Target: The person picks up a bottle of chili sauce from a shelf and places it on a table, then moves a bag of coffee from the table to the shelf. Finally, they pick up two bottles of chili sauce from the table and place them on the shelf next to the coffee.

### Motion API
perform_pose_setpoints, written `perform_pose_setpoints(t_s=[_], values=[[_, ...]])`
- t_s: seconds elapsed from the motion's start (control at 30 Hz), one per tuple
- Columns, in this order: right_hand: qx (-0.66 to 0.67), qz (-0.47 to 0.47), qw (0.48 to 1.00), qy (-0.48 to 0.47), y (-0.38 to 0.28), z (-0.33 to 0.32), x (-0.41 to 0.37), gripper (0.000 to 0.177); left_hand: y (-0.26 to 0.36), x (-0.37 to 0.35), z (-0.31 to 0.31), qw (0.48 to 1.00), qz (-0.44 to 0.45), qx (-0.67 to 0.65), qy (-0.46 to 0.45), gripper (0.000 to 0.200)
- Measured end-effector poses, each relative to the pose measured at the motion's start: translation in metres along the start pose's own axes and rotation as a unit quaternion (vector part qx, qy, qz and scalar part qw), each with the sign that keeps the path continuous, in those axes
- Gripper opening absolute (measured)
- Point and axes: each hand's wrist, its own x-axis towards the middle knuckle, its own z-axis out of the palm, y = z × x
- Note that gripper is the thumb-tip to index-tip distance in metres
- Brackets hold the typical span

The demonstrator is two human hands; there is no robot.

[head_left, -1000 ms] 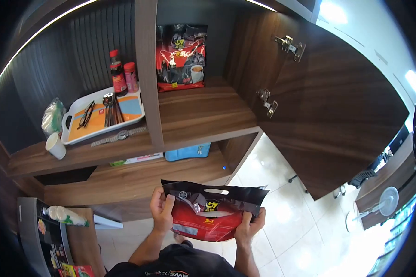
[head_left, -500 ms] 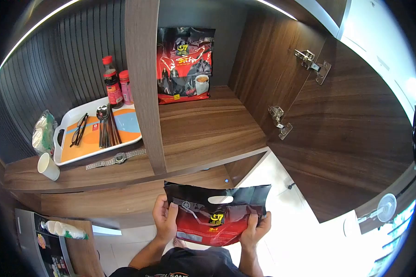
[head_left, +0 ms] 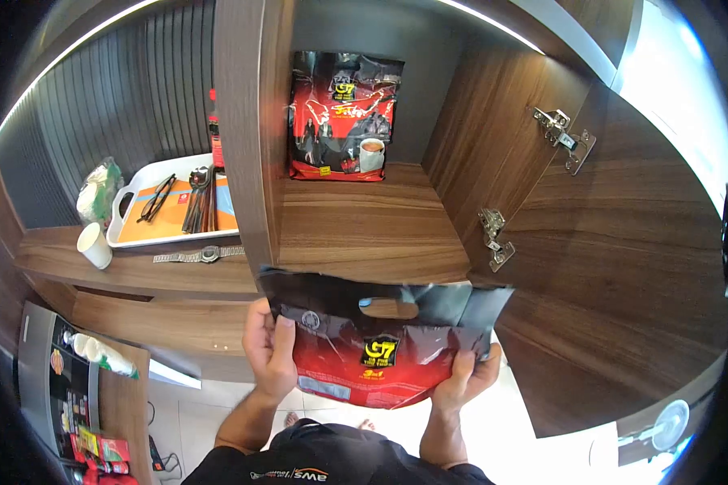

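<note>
Between my two hands is a red and black G7 coffee bag [head_left: 372,376] with an oval handle cut-out along its black top edge. My left hand [head_left: 272,352] grips its left side, thumb on the printed face. On the opposite side my right hand [head_left: 469,376] pinches the bag the same way; the fingers behind it are partly hidden. A second G7 coffee bag [head_left: 344,117] stands upright against the back wall of the cabinet compartment [head_left: 364,230], beyond the held one and apart from it.
An open cabinet door [head_left: 623,283] hangs on metal hinges [head_left: 562,133] at right. Left of the divider [head_left: 247,137], a white tray [head_left: 129,241] carries glasses [head_left: 158,198] and spoons [head_left: 198,202]. A paper cup [head_left: 95,246], a watch [head_left: 209,254] and a plastic-wrapped bundle [head_left: 99,194] lie nearby.
Both hands have raised the held coffee bag toward the compartment, and it looks larger. The view has shifted, so the divider now hides part of the tray and bottles.
</note>
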Motion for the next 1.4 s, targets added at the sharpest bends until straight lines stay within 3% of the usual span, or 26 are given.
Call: perform_pose_setpoints(t_s=[0.2, 0.27, 0.4, 0.47, 0.5, 0.6, 0.67, 0.77, 1.13, 1.27, 1.4], values=[[0.043, -0.126, 0.991, 0.014, -0.015, 0.024, 0.075, 0.017, 0.037, 0.050, 0.053, 0.983, 0.174, 0.036, 0.051, 0.019], [0.117, -0.171, 0.977, 0.050, -0.023, 0.041, 0.098, 0.016, 0.041, 0.070, 0.068, 0.961, 0.261, 0.038, 0.089, 0.021], [0.183, -0.156, 0.969, 0.057, -0.017, 0.071, 0.135, 0.016, 0.040, 0.106, 0.088, 0.932, 0.335, 0.103, 0.098, 0.016], [0.133, -0.166, 0.973, 0.085, 0.001, 0.088, 0.147, 0.019, 0.030, 0.115, 0.091, 0.925, 0.317, 0.176, 0.112, 0.016], [0.147, -0.180, 0.968, 0.096, 0.009, 0.097, 0.151, 0.025, 0.025, 0.118, 0.092, 0.896, 0.332, 0.261, 0.138, 0.016], [0.089, -0.150, 0.982, 0.080, 0.037, 0.109, 0.145, 0.025, -0.006, 0.125, 0.089, 0.877, 0.350, 0.288, 0.157, 0.017], [0.125, -0.161, 0.975, 0.086, 0.043, 0.116, 0.149, 0.025, -0.008, 0.131, 0.090, 0.878, 0.364, 0.269, 0.153, 0.018], [0.110, -0.142, 0.981, 0.075, 0.054, 0.118, 0.156, 0.025, -0.014, 0.135, 0.090, 0.892, 0.334, 0.265, 0.151, 0.018], [0.067, -0.097, 0.992, 0.041, 0.085, 0.148, 0.183, 0.025, -0.038, 0.187, 0.080, 0.844, 0.333, 0.380, 0.180, 0.021], [0.146, -0.064, 0.987, 0.000, 0.066, 0.134, 0.170, 0.030, -0.033, 0.165, 0.078, 0.866, 0.320, 0.337, 0.182, 0.026], [0.111, -0.045, 0.992, -0.041, 0.079, 0.120, 0.157, 0.024, -0.035, 0.145, 0.072, 0.912, 0.241, 0.292, 0.157, 0.029]])
